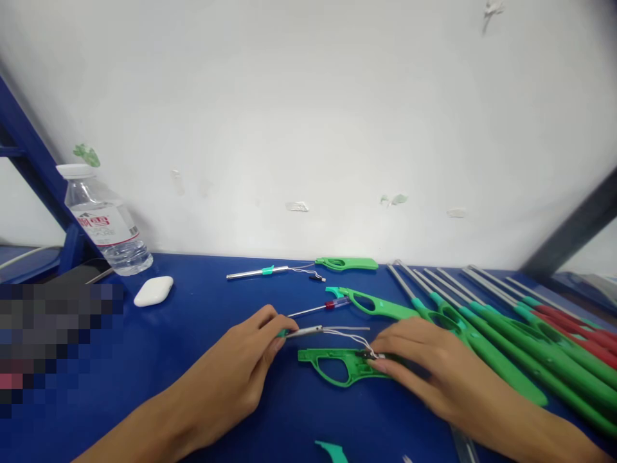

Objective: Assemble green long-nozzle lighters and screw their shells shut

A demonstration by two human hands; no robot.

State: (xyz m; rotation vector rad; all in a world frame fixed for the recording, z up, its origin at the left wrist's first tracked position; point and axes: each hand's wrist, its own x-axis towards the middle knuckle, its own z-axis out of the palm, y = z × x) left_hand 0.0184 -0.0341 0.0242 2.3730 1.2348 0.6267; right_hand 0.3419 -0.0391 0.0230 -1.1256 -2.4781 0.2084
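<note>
My left hand (236, 370) pinches a metal lighter tube (308, 331) near its teal collar, with the far end pointing right. White wires (351, 335) and a thin rod run from that end toward my right hand (429, 360). Between the fingertips of the right hand is a small black igniter piece (367, 354), right at an open green lighter handle shell (357, 368). The shell lies on the blue table with its hollow side up; its right end is hidden under the right hand. Just behind the tube lies a screwdriver (336, 303) with a red and clear handle.
Another green handle half (383, 307) and a spare wired tube (250, 273) lie farther back, near a small handle shell (357, 263). Several long lighters (511, 341) fill the right side. A water bottle (108, 225) and white case (154, 291) stand left. A teal trigger (333, 451) lies in front.
</note>
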